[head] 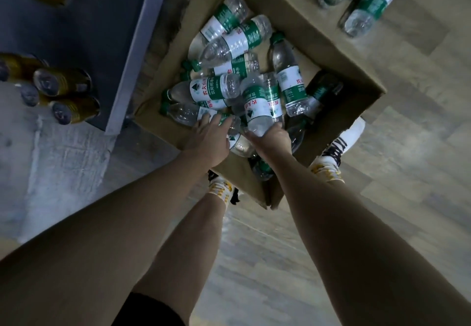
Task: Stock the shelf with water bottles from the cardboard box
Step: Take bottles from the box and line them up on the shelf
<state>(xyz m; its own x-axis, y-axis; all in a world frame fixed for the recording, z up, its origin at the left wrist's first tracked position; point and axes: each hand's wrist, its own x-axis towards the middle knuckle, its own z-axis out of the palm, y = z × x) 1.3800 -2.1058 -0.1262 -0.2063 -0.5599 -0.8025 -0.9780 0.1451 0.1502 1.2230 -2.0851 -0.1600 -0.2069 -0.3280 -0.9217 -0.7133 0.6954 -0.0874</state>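
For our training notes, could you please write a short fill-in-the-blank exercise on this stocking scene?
1. The water bottles lie in a ____ box.
2. The bottle caps are ____ in colour.
3. The right hand grips a ____.
4. Both the left hand and the right reach ____ the box.

Missing words: cardboard; green; bottle; into

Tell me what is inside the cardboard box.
The cardboard box holds a loose heap of water bottles with green caps and labels. Both hands reach in: left hand, right hand. The box bottom beneath the heap is mostly covered.
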